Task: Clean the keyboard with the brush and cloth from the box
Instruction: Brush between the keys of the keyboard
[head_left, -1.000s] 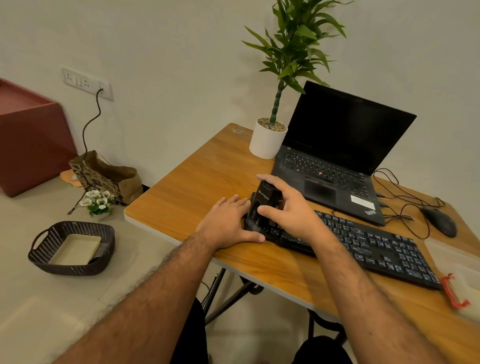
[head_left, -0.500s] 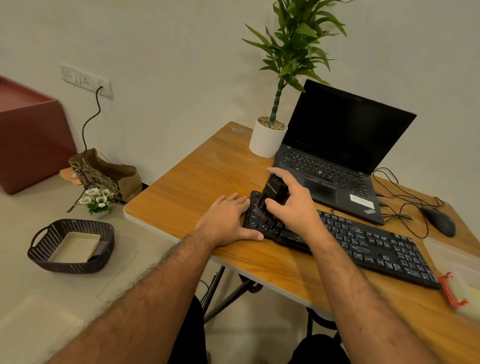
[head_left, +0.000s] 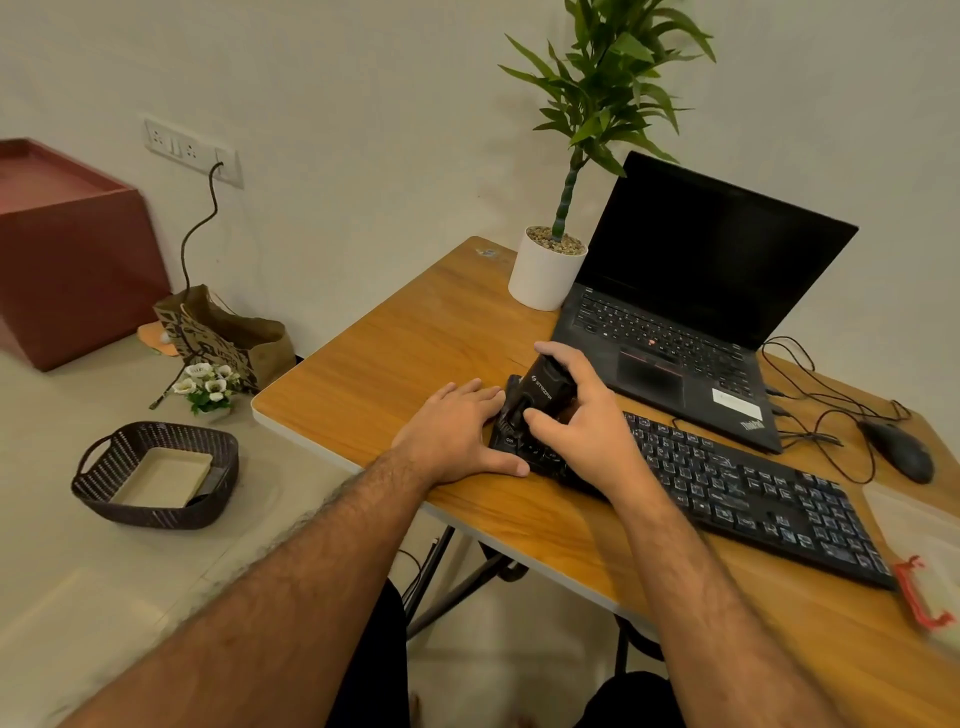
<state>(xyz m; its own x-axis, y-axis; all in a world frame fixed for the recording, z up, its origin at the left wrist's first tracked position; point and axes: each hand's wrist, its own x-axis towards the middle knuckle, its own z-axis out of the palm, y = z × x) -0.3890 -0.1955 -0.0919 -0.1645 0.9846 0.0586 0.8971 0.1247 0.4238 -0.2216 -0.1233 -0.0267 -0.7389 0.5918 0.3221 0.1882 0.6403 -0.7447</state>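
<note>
At frame centre, one right hand (head_left: 576, 421) curls round one black brush (head_left: 540, 392) – over the left end of one keyboard (head_left: 727, 488). One left hand (head_left: 457, 431) lies flat, fingers together, beside it – thumb touching its edge.

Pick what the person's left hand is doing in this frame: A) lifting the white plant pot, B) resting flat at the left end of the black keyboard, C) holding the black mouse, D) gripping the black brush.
B: the left hand lies flat on the wooden table, fingers straight against the black keyboard's left end.
</note>
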